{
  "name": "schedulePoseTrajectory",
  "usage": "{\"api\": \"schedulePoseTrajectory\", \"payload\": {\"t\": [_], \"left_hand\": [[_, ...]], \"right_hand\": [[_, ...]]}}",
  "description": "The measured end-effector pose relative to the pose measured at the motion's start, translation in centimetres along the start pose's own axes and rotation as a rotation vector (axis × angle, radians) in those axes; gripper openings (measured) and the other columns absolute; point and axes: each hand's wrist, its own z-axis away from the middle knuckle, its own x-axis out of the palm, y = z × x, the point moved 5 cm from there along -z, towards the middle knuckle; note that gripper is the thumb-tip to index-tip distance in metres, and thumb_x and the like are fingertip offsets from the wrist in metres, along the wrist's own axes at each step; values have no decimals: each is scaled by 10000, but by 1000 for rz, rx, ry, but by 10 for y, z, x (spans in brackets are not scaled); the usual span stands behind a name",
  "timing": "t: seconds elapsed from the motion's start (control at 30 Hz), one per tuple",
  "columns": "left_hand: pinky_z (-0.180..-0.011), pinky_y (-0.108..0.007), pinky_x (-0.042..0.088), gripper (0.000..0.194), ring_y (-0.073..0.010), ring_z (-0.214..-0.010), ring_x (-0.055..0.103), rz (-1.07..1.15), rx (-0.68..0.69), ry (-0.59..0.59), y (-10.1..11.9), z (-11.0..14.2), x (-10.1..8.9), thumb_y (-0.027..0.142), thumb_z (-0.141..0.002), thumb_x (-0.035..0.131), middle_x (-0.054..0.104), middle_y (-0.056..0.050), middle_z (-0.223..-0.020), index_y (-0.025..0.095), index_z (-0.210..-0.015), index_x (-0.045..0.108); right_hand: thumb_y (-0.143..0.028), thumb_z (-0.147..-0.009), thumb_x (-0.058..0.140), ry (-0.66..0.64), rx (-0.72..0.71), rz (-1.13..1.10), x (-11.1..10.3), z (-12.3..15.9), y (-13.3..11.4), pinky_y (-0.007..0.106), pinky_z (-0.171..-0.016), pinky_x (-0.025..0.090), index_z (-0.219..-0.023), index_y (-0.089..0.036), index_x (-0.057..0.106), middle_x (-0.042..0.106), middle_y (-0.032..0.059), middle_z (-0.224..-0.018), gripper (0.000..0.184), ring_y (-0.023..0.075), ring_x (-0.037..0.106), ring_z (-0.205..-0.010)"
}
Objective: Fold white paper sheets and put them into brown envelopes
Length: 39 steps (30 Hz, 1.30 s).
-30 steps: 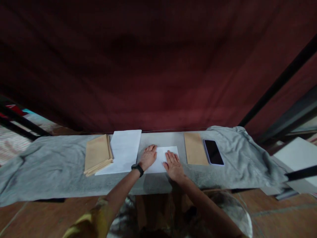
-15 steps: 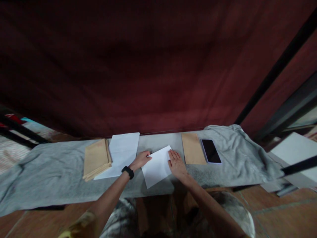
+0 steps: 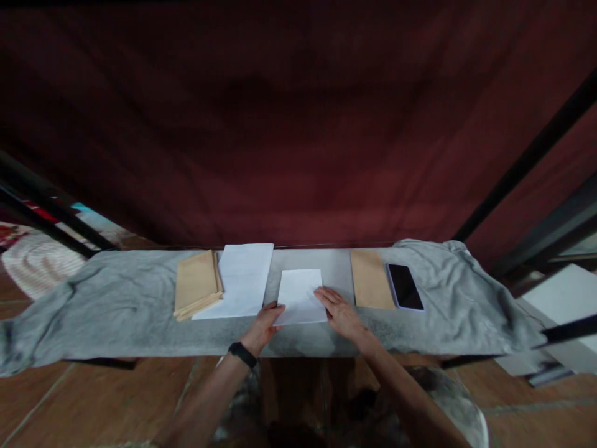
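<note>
A folded white sheet of paper lies on the grey cloth in front of me, its edges nearly square to me. My left hand, with a black band on the wrist, pinches its lower left corner, thumb on top and fingers partly hidden beneath. On the right edge rests my right hand, its fingers stretched out over the paper and its thumb mostly hidden. Larger white sheets lie left of the folded one, partly under a stack of brown envelopes. A single brown envelope lies right of my right hand.
A phone with a pale purple case lies beside the single envelope. The grey cloth covers a long narrow bench and is rumpled at both ends. Behind hangs a dark red curtain; black metal bars stand at the sides.
The folded paper has turned from slanted to nearly square. My left hand has moved down to its lower left corner, and my right hand has shifted to its right edge. The view has shifted slightly.
</note>
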Motion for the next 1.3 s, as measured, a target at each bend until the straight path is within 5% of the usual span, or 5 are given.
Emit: {"api": "schedulePoseTrajectory", "payload": {"t": [0.23, 0.37, 0.5, 0.83, 1.3], "left_hand": [[-777, -377, 562, 173, -239, -861, 698, -33, 26, 23, 2, 12, 0, 312, -854, 600, 718, -58, -867, 178, -960, 625], [-1023, -402, 459, 259, -230, -1106, 630, -398, 457, 104, 34, 27, -6, 330, -941, 493, 691, -60, -1123, 230, -1145, 617], [-1143, -380, 366, 436, -198, -1339, 488, -776, 827, -127, 54, 29, 33, 411, -1012, 348, 565, -82, -1420, 220, -1358, 533], [-1229, -447, 151, 519, -180, -1500, 228, -1056, 906, -401, 46, -37, 108, 440, -1043, 202, 328, -10, -1603, 283, -1511, 361], [-1180, -389, 324, 484, -203, -1370, 476, -640, 696, -360, 39, -63, 31, 357, -973, 335, 536, -85, -1464, 168, -1337, 591]], "right_hand": [[-32, -817, 427, -82, 35, 15, -7, 7, -4, 335, -1170, 356, -1376, -247, 580, 533, 21, -1465, 618, 173, 508, -1330], [-9, -799, 436, -133, 18, 36, -7, 11, -8, 342, -1181, 332, -1414, -236, 540, 498, 31, -1495, 663, 187, 474, -1362], [-25, -809, 441, -162, -13, 70, -2, 12, -14, 357, -1192, 313, -1420, -212, 526, 476, 65, -1514, 645, 186, 454, -1374], [-122, -785, 552, -157, -28, 27, 7, 11, -13, 368, -1199, 284, -1405, -182, 529, 498, 105, -1493, 624, 203, 450, -1371], [-67, -822, 494, -110, 34, -83, -5, 7, -7, 305, -1164, 334, -1314, -232, 616, 562, 26, -1443, 533, 146, 497, -1321]]}}
